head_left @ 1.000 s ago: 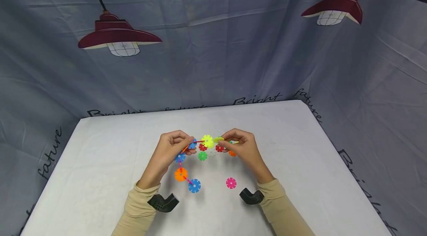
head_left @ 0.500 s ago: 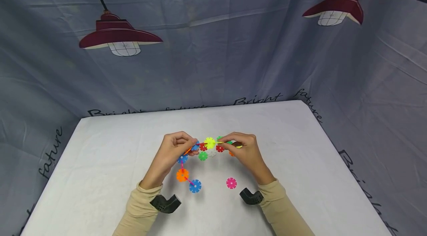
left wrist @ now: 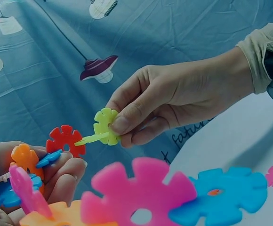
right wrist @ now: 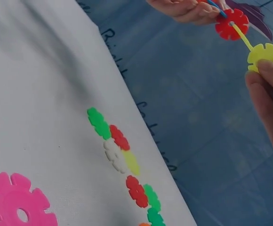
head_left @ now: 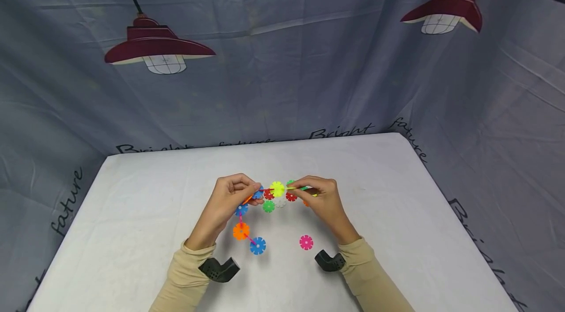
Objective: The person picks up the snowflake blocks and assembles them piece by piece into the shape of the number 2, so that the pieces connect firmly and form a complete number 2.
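Observation:
A chain of interlocked notched plastic discs, in blue, orange, pink, red and yellow, hangs from my left hand (head_left: 227,206). My left fingers grip it near a blue disc (left wrist: 49,158). At the chain's far end a yellow disc (head_left: 277,189) stands between the hands, slotted into a red disc (left wrist: 56,140). My right hand (head_left: 321,199) pinches another yellow disc (right wrist: 266,55) between thumb and index finger, edge-on in the head view and right at the chain's yellow disc. The chain's other end, a blue disc (head_left: 258,246), dangles toward the front.
On the white table (head_left: 379,179) a loose pink disc (head_left: 306,242) lies near the front. Behind and below the hands lie several loose discs, among them a green disc (head_left: 268,206), a red disc (head_left: 291,196) and a white disc (right wrist: 115,155). A printed curtain (head_left: 282,81) hangs behind.
My right hand has turned its yellow disc edge-on against the chain's yellow end disc. My left hand and the chain have shifted slightly right; little differs over the last half second.

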A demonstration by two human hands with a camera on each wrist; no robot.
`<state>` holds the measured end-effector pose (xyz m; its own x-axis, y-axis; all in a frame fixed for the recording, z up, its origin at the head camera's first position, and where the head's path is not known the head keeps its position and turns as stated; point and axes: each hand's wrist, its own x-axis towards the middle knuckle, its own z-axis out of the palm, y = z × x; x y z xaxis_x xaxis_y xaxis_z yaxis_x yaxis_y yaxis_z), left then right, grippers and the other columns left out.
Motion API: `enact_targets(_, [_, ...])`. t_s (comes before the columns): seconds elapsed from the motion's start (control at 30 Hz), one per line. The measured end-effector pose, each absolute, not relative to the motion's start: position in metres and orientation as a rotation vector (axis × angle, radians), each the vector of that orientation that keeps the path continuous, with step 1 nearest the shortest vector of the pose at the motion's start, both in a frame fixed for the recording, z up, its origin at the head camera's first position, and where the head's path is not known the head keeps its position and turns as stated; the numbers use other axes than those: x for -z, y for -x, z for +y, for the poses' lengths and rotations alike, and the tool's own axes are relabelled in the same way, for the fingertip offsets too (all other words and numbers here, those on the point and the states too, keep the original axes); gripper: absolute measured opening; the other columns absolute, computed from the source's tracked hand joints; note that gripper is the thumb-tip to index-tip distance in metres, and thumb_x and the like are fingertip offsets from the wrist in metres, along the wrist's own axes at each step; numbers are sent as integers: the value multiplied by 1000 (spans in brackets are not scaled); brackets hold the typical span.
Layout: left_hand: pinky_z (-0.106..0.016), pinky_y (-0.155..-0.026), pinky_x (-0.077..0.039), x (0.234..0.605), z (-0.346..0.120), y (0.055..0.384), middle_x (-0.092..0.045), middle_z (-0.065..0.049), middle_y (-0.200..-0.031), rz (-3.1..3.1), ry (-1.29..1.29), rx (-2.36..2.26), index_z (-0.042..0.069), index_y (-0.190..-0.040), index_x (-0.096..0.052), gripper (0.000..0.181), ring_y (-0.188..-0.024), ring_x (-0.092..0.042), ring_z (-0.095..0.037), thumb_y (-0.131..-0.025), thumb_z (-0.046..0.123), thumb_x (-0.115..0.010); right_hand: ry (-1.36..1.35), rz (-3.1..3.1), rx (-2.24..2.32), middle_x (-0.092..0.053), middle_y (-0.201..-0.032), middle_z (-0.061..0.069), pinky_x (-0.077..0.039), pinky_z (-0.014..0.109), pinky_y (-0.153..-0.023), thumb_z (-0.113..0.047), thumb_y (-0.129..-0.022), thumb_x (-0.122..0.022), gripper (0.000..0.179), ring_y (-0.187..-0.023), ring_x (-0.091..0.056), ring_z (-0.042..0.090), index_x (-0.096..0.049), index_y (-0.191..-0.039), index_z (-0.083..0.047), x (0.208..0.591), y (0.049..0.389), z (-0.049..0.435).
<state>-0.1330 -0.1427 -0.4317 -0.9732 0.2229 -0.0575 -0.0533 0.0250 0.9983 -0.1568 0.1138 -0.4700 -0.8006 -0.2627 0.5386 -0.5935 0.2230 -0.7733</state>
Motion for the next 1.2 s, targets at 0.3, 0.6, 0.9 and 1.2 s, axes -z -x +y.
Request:
enact_targets(0.3, [-38, -80, -64, 432, -141, 133, -78, -17, -89, 2079, -185, -2035, -8, -102, -68, 30, -74, -77, -24, -98, 22, -73, -800, -2192, -1692, -80, -91, 9, -61, 23, -64, 0, -81, -85, 16, -80, -75, 5, -82, -94, -8, 470, 156, 113])
enact_targets(0.6, [-38, -84, -60, 432, -144, 133, -76, -5, -89, 2125, -250, -1830, 1, -99, -69, 26, -83, -73, -21, -99, 27, -71, -905, -2237, -1906, -79, -94, 16, -60, 28, -57, 5, -82, -82, 16, -77, -78, 21, -80, -96, -4, 463, 157, 123])
enact_targets(0.9, [-35, -86, -56, 434, -140, 131, -76, -4, -98, 2138, -434, -1635, 11, -103, -76, 22, -90, -70, -21, -101, 31, -68, -1152, -2245, -1870, -79, -91, 15, -64, 33, -66, 1, -86, -80, 11, -78, -75, 13, -79, -97, -2, 465, 156, 117])
enact_targets(1.2, [-31, -78, -59, 435, -139, 132, -78, -11, -90, 2184, -385, -1706, 7, -104, -76, 24, -89, -72, -37, -103, 29, -66, -953, -2493, -1794, -78, -104, 13, -64, 30, -69, -10, -85, -85, 32, -81, -76, 10, -76, -116, -8, 461, 154, 117])
